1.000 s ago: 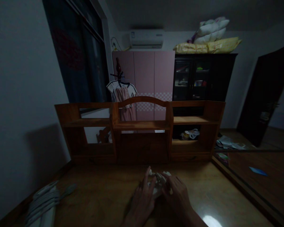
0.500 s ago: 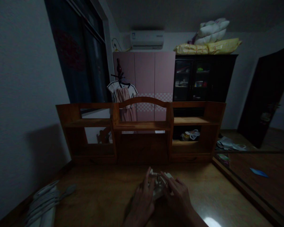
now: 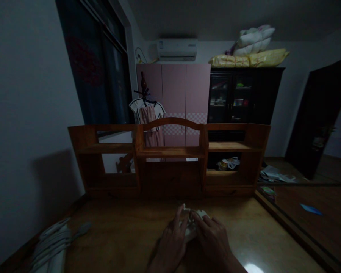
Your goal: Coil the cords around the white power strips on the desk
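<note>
Both my hands meet over a small pale object [image 3: 193, 223] low in the middle of the wooden desk [image 3: 122, 235]. My left hand [image 3: 172, 242] curls its fingers round the object's left side, index finger raised along it. My right hand [image 3: 214, 239] grips the object from the right with bent fingers. The room is dim and the hands cover most of the object, so I cannot make out what it is.
A wooden shelf unit [image 3: 170, 157] stands along the desk's back edge. White folded cloth [image 3: 52, 246] lies at the desk's front left. A second dark table [image 3: 315, 216] with a blue item adjoins on the right. Wardrobes stand behind.
My hands have shifted slightly on the pale object, fingers working round it. The view has tilted a little; nothing else moved.
</note>
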`<control>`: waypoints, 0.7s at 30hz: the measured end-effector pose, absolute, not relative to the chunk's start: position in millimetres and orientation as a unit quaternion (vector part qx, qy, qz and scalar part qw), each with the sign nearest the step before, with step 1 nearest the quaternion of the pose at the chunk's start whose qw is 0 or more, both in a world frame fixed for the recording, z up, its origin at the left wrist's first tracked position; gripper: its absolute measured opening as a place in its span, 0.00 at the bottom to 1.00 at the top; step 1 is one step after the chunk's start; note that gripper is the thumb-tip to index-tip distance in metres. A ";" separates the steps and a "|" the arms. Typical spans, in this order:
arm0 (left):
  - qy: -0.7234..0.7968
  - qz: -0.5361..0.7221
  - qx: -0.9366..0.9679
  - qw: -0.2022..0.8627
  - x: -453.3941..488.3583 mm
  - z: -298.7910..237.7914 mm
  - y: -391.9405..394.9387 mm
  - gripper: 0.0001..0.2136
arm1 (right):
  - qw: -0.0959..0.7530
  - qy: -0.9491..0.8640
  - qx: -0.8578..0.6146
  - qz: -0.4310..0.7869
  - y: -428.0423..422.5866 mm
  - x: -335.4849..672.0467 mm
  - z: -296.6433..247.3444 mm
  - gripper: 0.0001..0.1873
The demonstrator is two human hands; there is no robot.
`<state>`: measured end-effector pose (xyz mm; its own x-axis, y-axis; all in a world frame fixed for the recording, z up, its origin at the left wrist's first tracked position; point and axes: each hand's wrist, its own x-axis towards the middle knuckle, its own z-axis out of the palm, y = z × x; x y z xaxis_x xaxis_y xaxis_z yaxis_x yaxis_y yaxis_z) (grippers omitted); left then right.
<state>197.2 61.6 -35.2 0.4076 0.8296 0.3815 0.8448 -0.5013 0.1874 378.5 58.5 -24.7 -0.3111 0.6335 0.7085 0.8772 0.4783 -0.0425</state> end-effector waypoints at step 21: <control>-0.559 -0.254 -0.785 -0.081 188.8 -53.0 81.1 0.28 | 0.347 -0.842 -0.369 -0.186 61.0 373.1 -42.5 0.27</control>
<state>188.8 81.1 -53.0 0.2457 0.9194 0.3072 0.8370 -0.3611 0.4112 373.1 61.0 -42.5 -0.4868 0.4923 0.7216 0.7502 0.6587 0.0567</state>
